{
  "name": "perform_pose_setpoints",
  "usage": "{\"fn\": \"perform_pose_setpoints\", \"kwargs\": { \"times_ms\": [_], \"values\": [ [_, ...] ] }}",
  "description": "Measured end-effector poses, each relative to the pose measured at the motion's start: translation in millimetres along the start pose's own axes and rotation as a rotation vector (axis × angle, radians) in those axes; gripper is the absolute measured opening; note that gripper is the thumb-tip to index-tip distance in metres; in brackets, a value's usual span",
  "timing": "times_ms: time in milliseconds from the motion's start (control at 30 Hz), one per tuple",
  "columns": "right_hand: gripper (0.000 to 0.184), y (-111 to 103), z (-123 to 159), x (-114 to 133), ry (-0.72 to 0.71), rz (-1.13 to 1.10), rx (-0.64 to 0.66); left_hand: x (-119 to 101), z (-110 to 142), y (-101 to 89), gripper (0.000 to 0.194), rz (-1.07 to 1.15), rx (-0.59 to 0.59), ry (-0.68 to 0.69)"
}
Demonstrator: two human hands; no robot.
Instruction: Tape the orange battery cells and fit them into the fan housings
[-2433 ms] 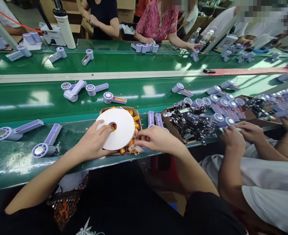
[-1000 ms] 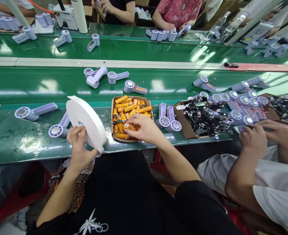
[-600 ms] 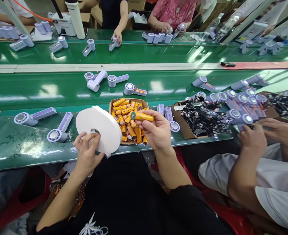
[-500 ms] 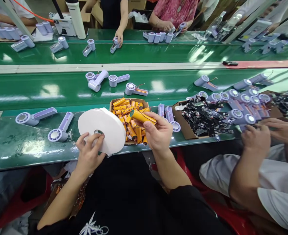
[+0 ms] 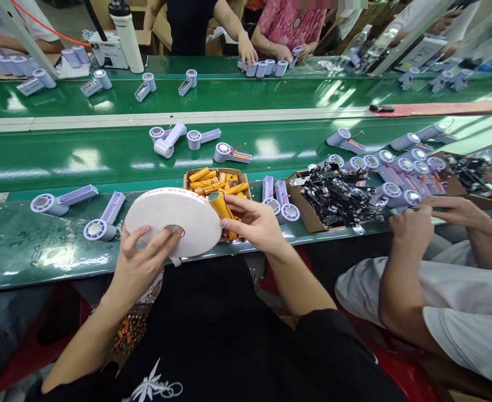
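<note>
My left hand [image 5: 145,254] grips a large white roll of tape [image 5: 199,223], with fingers in its centre hole and the thumb on its face. The roll is tilted, its flat side towards me. In my right hand [image 5: 254,220] is an orange cylindrical battery [image 5: 221,207], held between thumb and fingers close to the roll's right edge. Whether battery and tape touch I cannot tell. Behind them stands a cardboard box [image 5: 249,192] full of orange batteries [image 5: 202,174] with wires, partly hidden by the roll and my right hand.
Lilac fan housings [image 5: 99,229] lie on the bench at left, and more [image 5: 290,212] sit right of the battery box. A box of black circuit parts [image 5: 338,195] stands farther right, near a co-worker's hands [image 5: 413,229]. Beyond runs a green conveyor [image 5: 116,142] with several housings.
The battery has moved left and down to the tape roll's edge and now points more upright. The roll has tilted, showing its rim. Across the belt, a person's hand has moved right.
</note>
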State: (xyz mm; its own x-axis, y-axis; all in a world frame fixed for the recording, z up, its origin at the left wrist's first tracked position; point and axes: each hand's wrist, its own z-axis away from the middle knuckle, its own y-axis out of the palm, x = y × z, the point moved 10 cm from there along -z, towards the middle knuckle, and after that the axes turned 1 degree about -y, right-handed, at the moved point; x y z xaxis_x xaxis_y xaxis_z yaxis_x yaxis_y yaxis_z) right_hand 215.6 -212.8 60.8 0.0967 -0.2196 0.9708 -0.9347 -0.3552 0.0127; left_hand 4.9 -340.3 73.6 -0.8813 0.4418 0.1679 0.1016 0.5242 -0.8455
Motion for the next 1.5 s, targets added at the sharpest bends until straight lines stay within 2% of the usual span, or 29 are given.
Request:
{"fn": "perform_pose_setpoints", "kwargs": {
  "times_ms": [33, 100, 167, 200, 267, 300, 400, 467, 500, 533, 600, 633, 667, 733, 800, 867, 900, 933, 1033, 1100, 1200, 1267, 1367, 1433, 1500],
  "values": [
    [0.050, 3, -6, 8, 0.044, 0.006, 0.118, 3, -2, -8.4, 0.079, -0.015, 0.006, 0.024],
    [0.037, 5, -16, 32, 0.085, 0.073, 0.332, 8, -9, -27.3, 0.083, -0.033, 0.005, 0.070],
    [0.022, 1, -20, 54, 0.094, 0.172, 0.457, 7, -18, -44.9, 0.084, -0.035, 0.003, 0.124],
    [0.019, -1, -20, 62, 0.100, 0.197, 0.476, 4, -21, -51.9, 0.084, -0.040, 0.001, 0.147],
    [0.023, -2, -14, 65, 0.119, 0.144, 0.422, -3, -26, -58.9, 0.084, -0.075, 0.003, 0.172],
    [0.028, -1, -8, 62, 0.115, 0.063, 0.339, -6, -26, -58.3, 0.084, -0.098, 0.008, 0.163],
    [0.045, -6, 15, 33, 0.043, -0.243, -0.078, -19, -16, -43.2, 0.079, -0.086, 0.006, 0.046],
    [0.053, -23, 30, 8, -0.014, -0.373, -0.350, -36, -1, -24.8, 0.078, 0.017, 0.007, -0.030],
    [0.055, -38, 33, 1, -0.052, -0.391, -0.452, -49, 8, -13.7, 0.076, 0.090, 0.026, -0.024],
    [0.056, -60, 32, -1, -0.104, -0.377, -0.536, -64, 15, -2.0, 0.075, 0.170, 0.065, 0.008],
    [0.054, -119, 28, 11, -0.268, -0.284, -0.701, -84, 22, 18.1, 0.074, 0.303, 0.164, 0.090],
    [0.053, -149, 26, 20, -0.350, -0.221, -0.774, -82, 18, 25.9, 0.076, 0.337, 0.204, 0.099],
    [0.055, -172, 21, 26, -0.380, -0.149, -0.792, -72, 8, 33.6, 0.079, 0.350, 0.242, 0.081],
    [0.065, -195, 9, 27, -0.339, -0.029, -0.738, -38, -29, 51.6, 0.087, 0.373, 0.337, 0.047],
    [0.077, -191, 7, 18, -0.267, 0.011, -0.664, -7, -78, 78.1, 0.090, 0.484, 0.516, 0.115],
    [0.081, -177, 15, 7, -0.241, -0.017, -0.644, 14, -131, 107.3, 0.071, 0.651, 0.692, 0.203],
    [0.079, -171, 19, 4, -0.244, -0.038, -0.648, 27, -160, 123.3, 0.058, 0.685, 0.725, 0.188],
    [0.075, -165, 22, 2, -0.249, -0.055, -0.654, 41, -191, 141.6, 0.050, 0.667, 0.718, 0.130],
    [0.066, -156, 16, 2, -0.254, -0.089, -0.643, 82, -276, 197.5, 0.049, 0.426, 0.556, -0.127],
    [0.064, -154, 5, 4, -0.239, -0.095, -0.611, 89, -313, 233.7, 0.050, 0.307, 0.506, -0.199],
    [0.064, -152, -10, 6, -0.185, -0.070, -0.538, 87, -340, 282.9, 0.043, 0.271, 0.553, -0.200],
    [0.064, -153, -18, 9, -0.156, -0.047, -0.485, 92, -344, 303.7, 0.036, 0.271, 0.582, -0.185],
    [0.058, -155, -40, 22, -0.163, 0.016, -0.382, 107, -337, 317.7, 0.031, 0.287, 0.595, -0.140],
    [0.054, -151, -69, 28, -0.183, 0.080, -0.276, 115, -326, 322.2, 0.026, 0.317, 0.625, -0.085],
    [0.055, -143, -108, 20, -0.166, 0.142, -0.163, 115, -313, 325.4, 0.020, 0.376, 0.683, -0.008]
  ]
}}
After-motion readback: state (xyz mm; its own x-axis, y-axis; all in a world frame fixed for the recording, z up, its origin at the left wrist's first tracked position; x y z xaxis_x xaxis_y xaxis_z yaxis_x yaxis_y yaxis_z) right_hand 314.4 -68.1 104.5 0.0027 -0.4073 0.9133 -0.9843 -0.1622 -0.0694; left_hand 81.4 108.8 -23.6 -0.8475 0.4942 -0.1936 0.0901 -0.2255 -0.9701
